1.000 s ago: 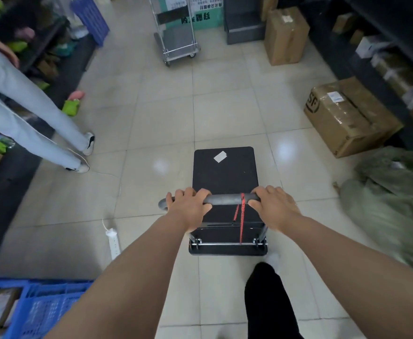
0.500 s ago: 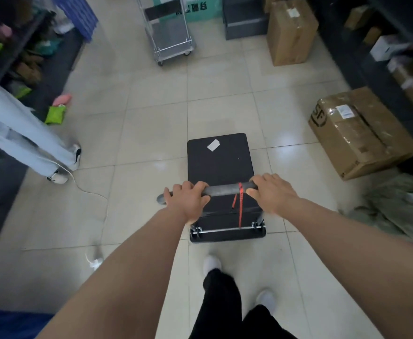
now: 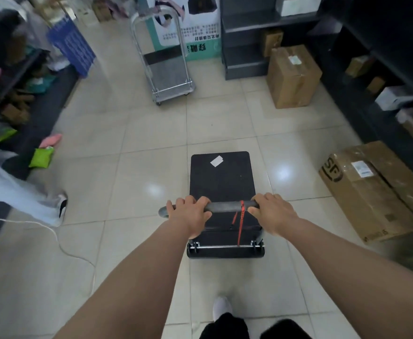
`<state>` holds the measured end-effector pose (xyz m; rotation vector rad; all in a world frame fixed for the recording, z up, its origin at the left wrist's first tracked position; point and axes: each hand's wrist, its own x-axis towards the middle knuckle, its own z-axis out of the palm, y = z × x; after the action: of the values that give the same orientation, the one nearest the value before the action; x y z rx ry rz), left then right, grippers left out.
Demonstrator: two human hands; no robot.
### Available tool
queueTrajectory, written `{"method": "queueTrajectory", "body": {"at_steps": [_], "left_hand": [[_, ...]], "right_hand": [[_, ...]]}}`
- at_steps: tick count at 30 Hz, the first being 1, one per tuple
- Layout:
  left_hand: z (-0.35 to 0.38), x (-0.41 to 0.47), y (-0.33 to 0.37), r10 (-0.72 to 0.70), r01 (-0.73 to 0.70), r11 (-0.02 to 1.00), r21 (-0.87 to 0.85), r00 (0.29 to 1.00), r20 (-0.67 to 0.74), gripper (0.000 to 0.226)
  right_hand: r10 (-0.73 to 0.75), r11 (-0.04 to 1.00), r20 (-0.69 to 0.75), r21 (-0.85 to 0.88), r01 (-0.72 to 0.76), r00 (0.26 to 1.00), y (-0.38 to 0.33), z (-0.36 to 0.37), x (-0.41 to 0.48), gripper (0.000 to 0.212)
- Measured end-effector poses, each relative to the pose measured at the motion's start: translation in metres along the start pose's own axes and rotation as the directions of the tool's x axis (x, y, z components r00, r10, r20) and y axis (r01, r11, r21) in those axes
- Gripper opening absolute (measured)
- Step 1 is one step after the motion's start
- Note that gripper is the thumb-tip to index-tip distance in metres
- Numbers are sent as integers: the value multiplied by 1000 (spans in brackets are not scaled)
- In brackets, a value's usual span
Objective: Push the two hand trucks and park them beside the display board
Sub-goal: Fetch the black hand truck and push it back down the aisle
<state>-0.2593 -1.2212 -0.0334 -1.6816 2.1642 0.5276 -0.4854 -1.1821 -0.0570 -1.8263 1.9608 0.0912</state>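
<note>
Your left hand (image 3: 190, 215) and right hand (image 3: 272, 214) are both clenched around the dark grey tubular handle (image 3: 225, 206) of the black flat-decked hand truck (image 3: 221, 177), which rolls on the pale tiled floor (image 3: 151, 143) just ahead of your feet. A thin white cable (image 3: 61, 243) trails across the tiles to your left; drift that way and a wheel could snag it. On your right, the brown taped cardboard box (image 3: 376, 189) sits near the deck's path, so a wide swing risks clipping it. Further ahead, the silver metal hand truck (image 3: 168, 81) already stands against the teal-and-white display board (image 3: 188, 25). Arrive too fast and you may ram it.
</note>
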Motion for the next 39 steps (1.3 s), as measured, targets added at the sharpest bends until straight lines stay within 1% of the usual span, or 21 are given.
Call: {"method": "queueTrajectory", "body": {"at_steps": [6,14,17,20,26,28,32,39], "left_hand": [[-58,105,-6,19,-19,1000,10,1000,-5,31],[-143,261,-3,-21,21,1000,-2,999,-32,32],[-176,316,3,-40,40,999,7,999,-9,32],[-205,370,13,-47,47,999,-21,999,-3,32],[-259,466,27,2,-2,998,-64,1000,-5,30],[-279,501,21,25,-25,998,-57,1000,-2,30],[-316,567,-1,83,-83,996,-24,996,8,31],[-374,653,-46,90,-92,996,8,990,106,35]], "right_hand": [[12,1000,2,6,-12,1000,6,-47,107,36],[-50,998,-32,24,51,998,30,-119,271,34],[-59,998,1,21,59,998,41,-148,330,36],[-56,998,46,22,55,997,55,-179,388,38],[-14,1000,4,14,14,1000,77,-228,483,32],[2,999,-4,45,-2,1000,78,-242,519,32],[50,995,-69,85,-44,996,67,-261,583,30],[90,991,-61,101,-83,994,30,-282,671,33]]}}
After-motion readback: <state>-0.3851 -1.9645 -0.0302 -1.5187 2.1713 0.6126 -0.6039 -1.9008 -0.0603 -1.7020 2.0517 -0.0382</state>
